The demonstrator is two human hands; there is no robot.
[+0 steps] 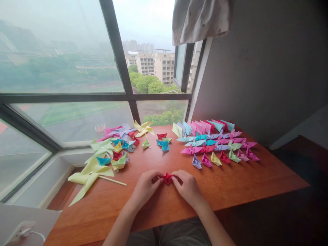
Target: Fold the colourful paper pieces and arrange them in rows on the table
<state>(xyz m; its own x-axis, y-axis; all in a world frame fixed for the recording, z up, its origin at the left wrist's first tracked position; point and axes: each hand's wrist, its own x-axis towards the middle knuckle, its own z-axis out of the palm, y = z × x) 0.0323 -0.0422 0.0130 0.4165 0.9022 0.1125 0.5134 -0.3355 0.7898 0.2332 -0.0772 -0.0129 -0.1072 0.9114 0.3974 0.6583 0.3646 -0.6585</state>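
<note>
A small red folded paper boat is held low over the front middle of the wooden table. My left hand pinches its left tip between thumb and fingers. On the other side, my right hand pinches the right tip the same way. The boat's pointed middle peak shows between the two hands. Beyond them stands a little group of blue, red and green paper boats. To the right, a front row of paper boats includes a yellow one and a purple one.
Behind the right-hand boats lie rows of paper cranes and folded paper pieces. At left are a yellow pinwheel on a stick, more pinwheels and a heap of paper boats. Windows border the table.
</note>
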